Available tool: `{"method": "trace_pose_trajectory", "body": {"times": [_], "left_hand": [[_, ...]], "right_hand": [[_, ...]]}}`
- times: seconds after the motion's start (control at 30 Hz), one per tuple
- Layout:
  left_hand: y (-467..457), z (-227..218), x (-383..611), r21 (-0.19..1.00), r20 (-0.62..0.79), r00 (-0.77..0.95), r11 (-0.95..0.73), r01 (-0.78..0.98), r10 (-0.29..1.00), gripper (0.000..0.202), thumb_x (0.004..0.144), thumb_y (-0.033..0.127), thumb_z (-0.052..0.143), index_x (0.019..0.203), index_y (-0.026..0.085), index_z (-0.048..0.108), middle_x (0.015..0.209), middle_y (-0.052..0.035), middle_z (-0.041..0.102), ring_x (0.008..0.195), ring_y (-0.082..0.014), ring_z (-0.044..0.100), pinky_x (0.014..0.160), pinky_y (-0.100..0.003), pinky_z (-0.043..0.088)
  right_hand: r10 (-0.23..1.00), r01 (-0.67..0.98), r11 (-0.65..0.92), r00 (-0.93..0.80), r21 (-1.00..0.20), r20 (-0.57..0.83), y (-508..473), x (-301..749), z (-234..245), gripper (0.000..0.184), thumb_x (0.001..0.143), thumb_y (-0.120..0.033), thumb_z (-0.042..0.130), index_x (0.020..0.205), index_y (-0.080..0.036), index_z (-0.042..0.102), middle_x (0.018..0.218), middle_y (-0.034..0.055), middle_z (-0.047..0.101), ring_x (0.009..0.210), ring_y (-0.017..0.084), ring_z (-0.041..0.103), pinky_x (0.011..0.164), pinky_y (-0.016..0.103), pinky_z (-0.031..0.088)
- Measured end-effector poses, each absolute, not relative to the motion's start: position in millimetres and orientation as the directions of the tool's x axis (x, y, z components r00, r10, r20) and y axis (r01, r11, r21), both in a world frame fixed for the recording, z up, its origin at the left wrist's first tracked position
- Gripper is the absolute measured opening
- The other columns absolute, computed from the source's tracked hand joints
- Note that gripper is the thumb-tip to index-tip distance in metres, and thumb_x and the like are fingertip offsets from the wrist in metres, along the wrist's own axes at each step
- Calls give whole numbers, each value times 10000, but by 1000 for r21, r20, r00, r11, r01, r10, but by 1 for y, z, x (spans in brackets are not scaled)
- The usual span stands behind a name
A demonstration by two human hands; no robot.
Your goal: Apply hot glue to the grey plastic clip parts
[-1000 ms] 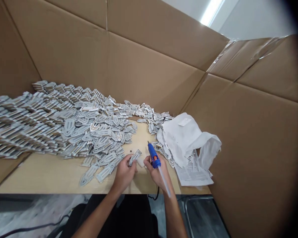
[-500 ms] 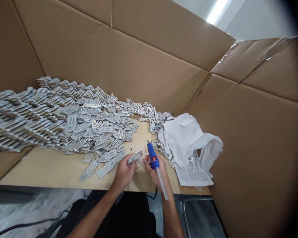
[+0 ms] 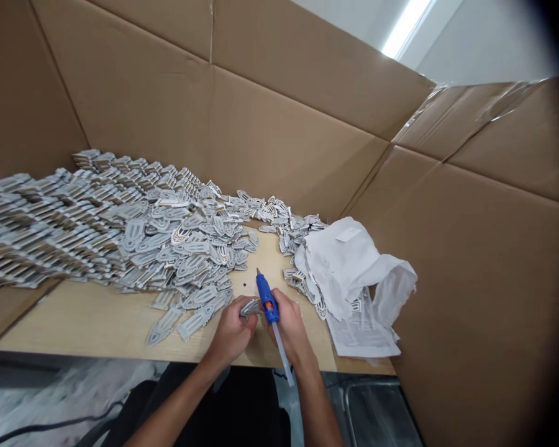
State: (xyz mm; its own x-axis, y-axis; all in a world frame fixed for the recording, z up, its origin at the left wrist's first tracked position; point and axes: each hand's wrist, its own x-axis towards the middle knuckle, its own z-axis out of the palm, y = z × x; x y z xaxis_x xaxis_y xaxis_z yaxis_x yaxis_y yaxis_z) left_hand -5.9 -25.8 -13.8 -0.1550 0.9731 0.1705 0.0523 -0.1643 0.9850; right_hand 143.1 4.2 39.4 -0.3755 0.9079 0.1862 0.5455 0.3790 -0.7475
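My left hand (image 3: 234, 329) is closed on a small grey, pointed cut-out piece (image 3: 249, 307) with slots in it. In my right hand (image 3: 289, 320) is a blue glue gun (image 3: 267, 297), its nozzle pointing away from me and a clear glue stick (image 3: 283, 354) jutting from its back end. Both hands are close together over the front of the table, and the gun's body partly covers the held piece's right end. Just left of my left hand, loose grey pieces (image 3: 198, 320) of the same shape lie at the edge of a large heap (image 3: 190, 248).
Stacked rows of grey pieces (image 3: 51, 230) fill the table's left side. White crumpled paper (image 3: 340, 254) lies at the right over more pieces (image 3: 298, 233). Cardboard walls (image 3: 284, 136) enclose the wooden table (image 3: 102, 316). A tiny dark speck (image 3: 245, 284) lies beyond my hands.
My right hand has moved left with the glue gun, bringing it up to the piece in my left hand. That piece is now tilted differently. The view has shifted slightly.
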Motion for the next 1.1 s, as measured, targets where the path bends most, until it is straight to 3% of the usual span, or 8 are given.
{"method": "trace_pose_trajectory", "body": {"times": [0.27,0.43,0.57,0.7,0.77,0.87,0.97,1.1], "left_hand": [[-26,-11,-3,998,57,-183,-61,-14,982,256,864,396,677,962,178,770,665,-38,647,713,-236,662,663,-314,544],[-27,-17,-2,995,26,-194,-45,-94,981,326,853,421,715,1060,169,719,675,-11,644,586,-174,603,568,-265,483],[-27,-21,-4,974,8,-205,-55,-221,979,380,820,429,782,1062,169,648,787,-29,699,648,-161,640,609,-252,500],[-25,-21,-8,949,26,-177,-79,-304,984,384,806,481,808,971,158,680,930,-90,750,876,-224,713,817,-317,566],[-24,-21,-10,958,34,-206,-91,-273,978,366,845,516,769,887,166,673,868,-67,731,837,-208,697,817,-310,559],[-23,-22,-10,967,33,-253,-95,-236,967,388,914,560,678,840,183,622,773,-28,676,712,-175,656,712,-291,545],[-23,-24,-7,948,11,-219,-80,-308,976,376,896,554,697,910,195,583,826,-35,697,698,-184,685,652,-295,550],[-23,-26,-5,938,1,-170,-60,-343,986,364,830,464,783,938,189,570,795,-37,718,694,-182,713,707,-303,576]], "right_hand": [[889,537,445,-362,-717,280,4,139,32,95,848,-137,477,842,-231,484,847,4,555,750,180,515,693,278,386],[889,578,458,-289,-675,356,4,140,26,57,883,-174,526,868,-227,540,917,34,583,858,214,547,776,316,424],[938,566,344,-171,-749,302,5,143,16,129,862,-292,673,845,-224,565,843,14,624,755,198,566,712,310,442],[972,359,235,-96,-903,214,3,139,9,262,816,-389,799,913,-209,636,837,19,683,727,187,621,714,303,510],[980,252,199,-75,-947,186,0,137,9,295,805,-429,820,895,-207,648,845,29,699,733,188,647,718,300,536],[987,200,160,-60,-967,151,-5,142,9,320,857,-500,764,921,-197,684,849,51,723,741,199,680,720,305,560],[987,187,107,-141,-976,81,-9,154,6,381,907,-539,702,1032,-180,722,799,55,722,671,198,675,661,311,562],[959,209,87,-283,-974,25,-13,170,-5,408,964,-575,604,842,-196,693,634,23,637,537,175,590,534,288,487]]}}
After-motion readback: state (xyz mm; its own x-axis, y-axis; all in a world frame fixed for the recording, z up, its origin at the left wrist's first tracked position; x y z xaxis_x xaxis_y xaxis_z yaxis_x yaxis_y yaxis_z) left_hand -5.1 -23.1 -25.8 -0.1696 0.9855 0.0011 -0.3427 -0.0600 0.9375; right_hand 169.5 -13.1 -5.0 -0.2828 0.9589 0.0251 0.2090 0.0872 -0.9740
